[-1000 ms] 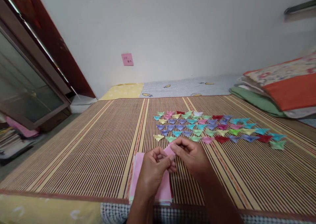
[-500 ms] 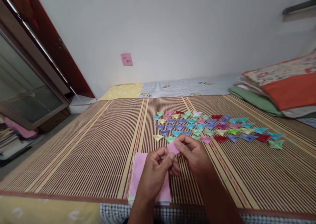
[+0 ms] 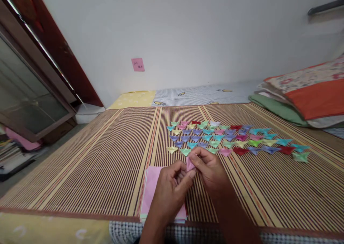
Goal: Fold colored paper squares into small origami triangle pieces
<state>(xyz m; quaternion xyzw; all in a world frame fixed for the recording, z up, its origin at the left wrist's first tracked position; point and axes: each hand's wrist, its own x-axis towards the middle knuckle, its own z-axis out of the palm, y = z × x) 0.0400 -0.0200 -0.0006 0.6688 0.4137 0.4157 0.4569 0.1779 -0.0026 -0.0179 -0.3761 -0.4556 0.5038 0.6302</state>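
Note:
A small folded piece of pink paper (image 3: pixel 189 164) is pinched between both hands above the striped mat. My left hand (image 3: pixel 174 183) grips its lower edge with thumb and fingers closed. My right hand (image 3: pixel 211 168) holds its upper right side, the thumb pressed against the fingers. Part of the paper is hidden behind the fingertips. Under my left wrist lies a stack of paper sheets (image 3: pixel 151 186) with a pink one on top. Just beyond the hands, several rows of small folded paper boats (image 3: pixel 215 137) in many colours spread to the right.
The striped bamboo mat (image 3: pixel 94 165) covers the bed. Folded bedding (image 3: pixel 303 93) is piled at the back right. A pink note (image 3: pixel 138 65) is stuck to the white wall (image 3: pixel 188 32). At the far left stand a glass-fronted cabinet (image 3: pixel 29 90) and some stacked papers (image 3: pixel 13 158).
The pink paper has turned and now shows a narrower, more pointed shape. My left hand has shifted slightly right, its thumb now nearer my right hand. The boats and paper stack have stayed put.

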